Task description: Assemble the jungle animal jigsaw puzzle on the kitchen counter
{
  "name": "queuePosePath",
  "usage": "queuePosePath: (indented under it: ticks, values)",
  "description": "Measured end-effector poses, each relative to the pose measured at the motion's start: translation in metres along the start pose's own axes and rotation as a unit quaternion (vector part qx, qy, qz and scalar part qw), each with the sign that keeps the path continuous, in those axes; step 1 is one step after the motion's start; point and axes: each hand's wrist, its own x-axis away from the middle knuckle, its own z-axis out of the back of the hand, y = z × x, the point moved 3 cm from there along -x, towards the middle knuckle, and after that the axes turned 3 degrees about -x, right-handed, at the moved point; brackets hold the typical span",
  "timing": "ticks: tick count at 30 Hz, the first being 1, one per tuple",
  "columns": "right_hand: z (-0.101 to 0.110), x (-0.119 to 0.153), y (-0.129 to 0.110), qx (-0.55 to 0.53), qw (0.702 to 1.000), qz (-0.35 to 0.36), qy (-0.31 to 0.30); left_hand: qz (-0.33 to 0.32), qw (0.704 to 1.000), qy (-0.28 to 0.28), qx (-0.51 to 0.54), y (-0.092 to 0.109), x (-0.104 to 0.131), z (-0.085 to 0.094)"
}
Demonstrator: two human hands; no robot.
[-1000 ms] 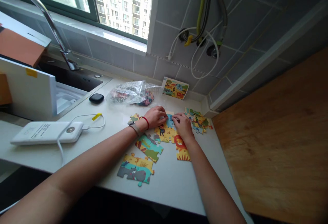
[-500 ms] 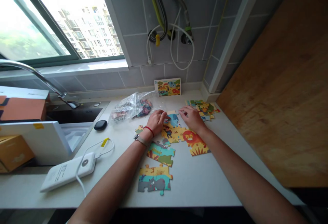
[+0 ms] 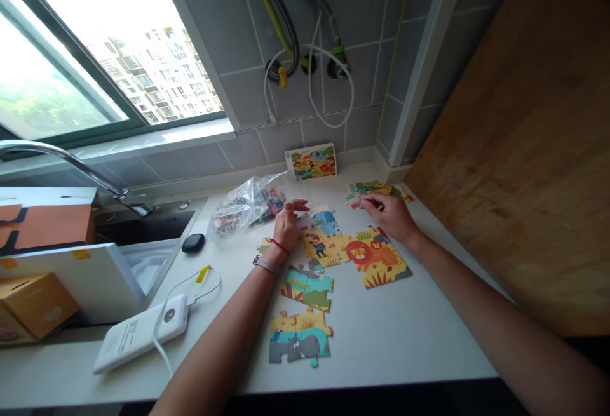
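Joined puzzle pieces with a lion (image 3: 376,254), a blue elephant (image 3: 325,220) and a small figure lie on the white counter. My left hand (image 3: 288,224) rests just left of the elephant pieces, fingers apart, holding nothing. At the loose puzzle pieces (image 3: 376,187) at the back right, my right hand (image 3: 391,214) has its fingers pinched together; what they hold is too small to make out. A crocodile section (image 3: 309,286) and a hippo section (image 3: 300,338) lie nearer the front edge, separate from the lion section.
A picture card (image 3: 312,162) leans on the back wall. Left of my left hand are a clear plastic bag (image 3: 248,205), a black case (image 3: 193,243) and a white power bank (image 3: 143,333) with a cable. Boxes (image 3: 47,219) stand by the sink.
My right hand has moved right, from beside the elephant pieces to the loose pieces, uncovering more of the lion section. My left hand's fingers have lifted off the elephant pieces. The view has shifted slightly.
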Motion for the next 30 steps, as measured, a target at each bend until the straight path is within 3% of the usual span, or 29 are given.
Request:
queuePosePath:
  ticks: [5, 9, 12, 18, 30]
  values:
    - [-0.033, 0.023, -0.049, 0.000, 0.986, 0.070, -0.150, 0.019, 1.000, 0.001, 0.024, 0.002, 0.000, 0.000]
    - [-0.053, 0.050, -0.082, 0.052, 0.934, 0.120, -0.333, 0.027, 0.999, -0.002, 0.043, 0.003, 0.001, 0.000]
    - [-0.059, 0.062, -0.094, 0.109, 0.898, 0.128, -0.408, 0.022, 0.999, -0.008, 0.042, 0.004, 0.002, 0.000]
    - [-0.064, 0.068, -0.105, 0.181, 0.860, 0.115, -0.463, 0.017, 0.999, -0.026, 0.041, 0.006, 0.002, 0.000]
    - [-0.064, 0.071, -0.105, 0.154, 0.867, 0.090, -0.465, 0.008, 0.999, -0.029, 0.039, 0.002, -0.002, -0.003]
